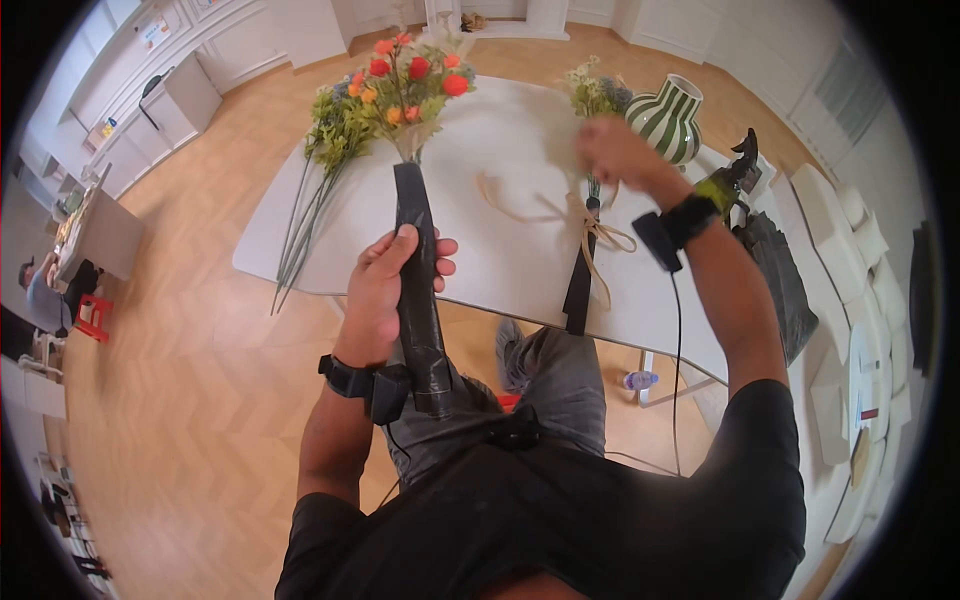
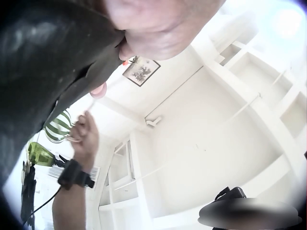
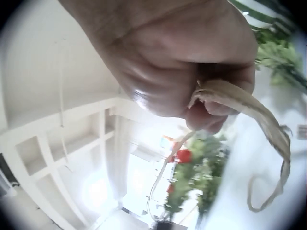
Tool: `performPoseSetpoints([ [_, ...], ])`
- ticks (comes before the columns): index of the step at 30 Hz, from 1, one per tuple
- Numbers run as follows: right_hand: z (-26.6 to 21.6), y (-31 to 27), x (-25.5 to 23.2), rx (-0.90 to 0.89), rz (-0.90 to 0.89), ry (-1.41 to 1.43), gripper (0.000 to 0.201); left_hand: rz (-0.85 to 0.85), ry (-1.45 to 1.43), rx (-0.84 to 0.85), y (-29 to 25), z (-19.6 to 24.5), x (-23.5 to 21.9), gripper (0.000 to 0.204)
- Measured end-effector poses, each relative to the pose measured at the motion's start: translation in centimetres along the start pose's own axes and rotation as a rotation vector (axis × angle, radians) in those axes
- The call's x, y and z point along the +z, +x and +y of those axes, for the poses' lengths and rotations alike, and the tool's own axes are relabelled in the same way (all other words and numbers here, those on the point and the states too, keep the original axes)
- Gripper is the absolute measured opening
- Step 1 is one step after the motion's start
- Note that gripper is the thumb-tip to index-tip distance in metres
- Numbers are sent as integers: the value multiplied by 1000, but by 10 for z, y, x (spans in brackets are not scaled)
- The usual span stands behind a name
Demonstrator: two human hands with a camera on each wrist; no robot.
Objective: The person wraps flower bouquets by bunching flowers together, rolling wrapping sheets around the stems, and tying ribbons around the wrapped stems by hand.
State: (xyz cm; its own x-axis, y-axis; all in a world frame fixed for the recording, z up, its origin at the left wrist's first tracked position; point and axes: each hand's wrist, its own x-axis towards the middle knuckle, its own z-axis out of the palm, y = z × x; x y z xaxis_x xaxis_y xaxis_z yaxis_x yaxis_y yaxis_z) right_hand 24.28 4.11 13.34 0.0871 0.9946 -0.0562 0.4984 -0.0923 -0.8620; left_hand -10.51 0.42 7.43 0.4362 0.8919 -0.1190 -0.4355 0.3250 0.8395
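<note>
My left hand grips a bouquet by its long black wrapping, thumb on top and fingertips showing at the far side. Red and orange flowers with green leaves rise from the wrapping's upper end. Over the table's right part, my right hand is blurred. The right wrist view shows its curled fingers pinching a tan ribbon whose loose end hangs in a curl. Below that hand lies a second bouquet with pale blooms and a black-wrapped stem. Tan ribbon loops lie across that stem.
A green-and-white striped vase stands at the table's back right. Near it are a green spray bottle and a black bag. Loose green stems lie on the left of the white table. A plastic bottle is beneath.
</note>
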Motion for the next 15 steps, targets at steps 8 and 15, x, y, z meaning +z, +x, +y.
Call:
performPoseSetpoints([
  [8,35,-22,61,71,-170,-197,21,25,65,149,-1,37,3,31],
  [15,16,-22,99,-176,-132,43,20,-43,60,95,4,23,10,29],
])
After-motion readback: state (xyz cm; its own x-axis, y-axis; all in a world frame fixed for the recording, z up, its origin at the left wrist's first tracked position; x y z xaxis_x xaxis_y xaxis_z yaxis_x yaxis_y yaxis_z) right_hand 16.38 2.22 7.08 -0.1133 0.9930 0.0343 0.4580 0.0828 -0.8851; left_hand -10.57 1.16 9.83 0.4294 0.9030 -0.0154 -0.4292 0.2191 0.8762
